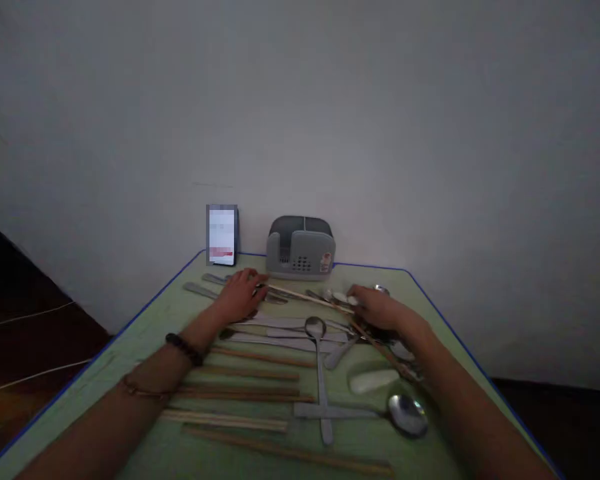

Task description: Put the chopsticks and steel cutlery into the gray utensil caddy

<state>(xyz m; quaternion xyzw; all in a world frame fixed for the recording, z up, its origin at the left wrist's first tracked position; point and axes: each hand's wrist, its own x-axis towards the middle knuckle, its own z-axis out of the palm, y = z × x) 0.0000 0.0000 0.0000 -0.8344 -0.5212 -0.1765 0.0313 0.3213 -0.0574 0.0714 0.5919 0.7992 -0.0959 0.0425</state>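
Note:
A pale wooden chopstick (310, 297) slants between my two hands above the cutlery. My left hand (243, 295) has its thumb and fingers closed around the far left end. At the other end, the bent fingers of my right hand (379, 309) close on the chopstick, over a cluster of spoons; their tips are partly hidden and blurred. Knives (280, 341) and other flat cutlery lie crosswise between the hands. Nearer to me, several wooden chopsticks (250, 373) lie in rough rows. A long-handled spoon (315, 328) crosses the handle of a large serving spoon (407, 415).
A grey cutlery holder (301, 250) with compartments stands at the table's back edge, against the wall. Left of it, a phone (222, 235) leans upright. A white spoon (373, 381) lies near my right forearm. Blue edging (437, 317) borders the green table.

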